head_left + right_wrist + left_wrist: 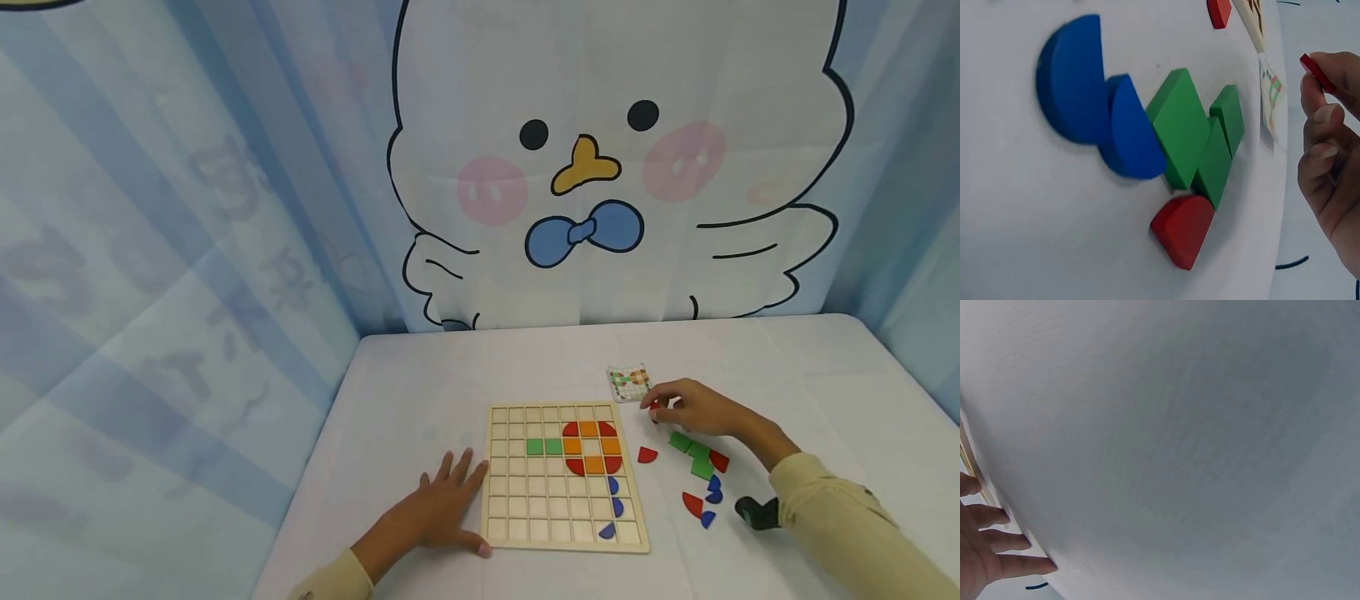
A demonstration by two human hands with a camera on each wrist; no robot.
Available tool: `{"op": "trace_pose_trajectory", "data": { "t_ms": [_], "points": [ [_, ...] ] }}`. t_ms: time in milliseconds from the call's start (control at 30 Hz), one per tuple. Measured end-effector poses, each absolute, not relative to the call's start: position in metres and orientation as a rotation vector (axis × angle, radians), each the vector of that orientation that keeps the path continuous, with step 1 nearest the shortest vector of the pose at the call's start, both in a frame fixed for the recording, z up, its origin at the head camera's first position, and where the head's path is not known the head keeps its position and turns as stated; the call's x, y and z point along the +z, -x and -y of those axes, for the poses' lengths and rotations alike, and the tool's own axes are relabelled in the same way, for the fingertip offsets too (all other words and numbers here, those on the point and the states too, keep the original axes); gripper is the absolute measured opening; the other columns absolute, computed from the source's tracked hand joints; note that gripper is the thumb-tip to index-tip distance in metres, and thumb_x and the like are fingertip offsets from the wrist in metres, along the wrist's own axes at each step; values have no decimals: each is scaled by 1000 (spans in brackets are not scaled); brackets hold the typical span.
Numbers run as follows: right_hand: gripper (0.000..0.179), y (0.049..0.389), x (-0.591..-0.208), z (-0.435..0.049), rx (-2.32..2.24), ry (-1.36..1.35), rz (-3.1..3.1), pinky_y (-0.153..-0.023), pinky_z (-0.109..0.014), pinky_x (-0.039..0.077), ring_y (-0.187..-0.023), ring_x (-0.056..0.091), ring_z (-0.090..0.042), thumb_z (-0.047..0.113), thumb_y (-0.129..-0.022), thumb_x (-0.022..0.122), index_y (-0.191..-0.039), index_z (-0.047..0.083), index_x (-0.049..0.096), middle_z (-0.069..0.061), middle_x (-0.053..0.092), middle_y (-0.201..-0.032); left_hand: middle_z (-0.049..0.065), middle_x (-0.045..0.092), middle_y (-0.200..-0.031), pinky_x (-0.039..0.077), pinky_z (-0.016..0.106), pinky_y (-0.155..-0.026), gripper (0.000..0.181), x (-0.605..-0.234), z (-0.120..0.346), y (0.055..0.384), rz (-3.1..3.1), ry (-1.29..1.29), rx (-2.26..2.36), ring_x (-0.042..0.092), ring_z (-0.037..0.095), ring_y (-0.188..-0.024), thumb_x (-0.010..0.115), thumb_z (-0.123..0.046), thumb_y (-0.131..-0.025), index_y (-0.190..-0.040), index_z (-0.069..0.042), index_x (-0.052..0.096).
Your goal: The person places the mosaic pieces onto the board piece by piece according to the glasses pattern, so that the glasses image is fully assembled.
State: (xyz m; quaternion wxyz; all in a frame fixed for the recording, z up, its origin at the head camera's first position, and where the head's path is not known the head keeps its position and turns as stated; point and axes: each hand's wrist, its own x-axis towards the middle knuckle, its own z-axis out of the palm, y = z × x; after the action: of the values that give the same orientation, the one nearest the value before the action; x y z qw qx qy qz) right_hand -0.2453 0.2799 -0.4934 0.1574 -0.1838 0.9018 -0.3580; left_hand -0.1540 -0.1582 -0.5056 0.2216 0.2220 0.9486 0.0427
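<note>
Between thumb and fingertips my right hand (693, 407) pinches a red quarter-round piece (1318, 73), just off the table near a small pattern card (629, 382). My left hand (447, 507) lies spread on the table, its fingers and thumb touching the left edge of a wooden grid board (495, 508). On the board, red corner pieces (608, 465) and orange squares (588, 428) form a ring. Two green squares (543, 447) run left from it, and blue half-round pieces (617, 506) sit below it.
Loose green squares (701, 467), a red quarter-round (693, 504) and blue half-rounds (708, 519) lie right of the board, under and beside my right forearm. One more red piece (647, 455) lies close to the board's right edge. A patterned curtain (480, 283) hangs behind the table.
</note>
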Motion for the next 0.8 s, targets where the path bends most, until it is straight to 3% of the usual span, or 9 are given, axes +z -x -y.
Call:
{"op": "trace_pose_trajectory", "data": {
  "t_ms": [200, 333, 533, 800],
  "points": [
    [17, 251, -494, -263, -1042, 630, -2557, -80, -24, 52, -95, 55, -20, 22, -95, 70, -107, 11, 70, 0, 67, -104, 16, 14, -168, 33, 72, -108, 120, -505, 159, 154, -2610, -590, 119, 16, 47, -152, 71, -79, -67, -161, -22, 22],
    [19, 253, -494, -251, -1066, 681, -2524, -75, -24, 52, -93, 55, -19, 23, -95, 70, -109, 10, 71, -2, 67, -104, 16, 14, -168, 32, 72, -108, 120, -501, 158, 153, -2597, -576, 117, 15, 47, -152, 70, -79, -68, -162, -22, 22],
    [25, 256, -495, -236, -1101, 679, -2439, -60, -27, 52, -75, 56, -16, 27, -93, 73, -110, 8, 72, -2, 66, -97, 16, 13, -168, 32, 71, -109, 119, -498, 157, 153, -2593, -582, 130, 14, 46, -153, 70, -78, -69, -162, -22, 21],
    [34, 257, -495, -216, -1157, 747, -2388, -54, -25, 48, -61, 52, -10, 29, -93, 72, -116, 4, 73, 0, 68, -89, 14, 13, -169, 32, 71, -109, 119, -502, 158, 155, -2593, -573, 128, 14, 46, -153, 70, -79, -68, -162, -24, 21]
  ]
}}
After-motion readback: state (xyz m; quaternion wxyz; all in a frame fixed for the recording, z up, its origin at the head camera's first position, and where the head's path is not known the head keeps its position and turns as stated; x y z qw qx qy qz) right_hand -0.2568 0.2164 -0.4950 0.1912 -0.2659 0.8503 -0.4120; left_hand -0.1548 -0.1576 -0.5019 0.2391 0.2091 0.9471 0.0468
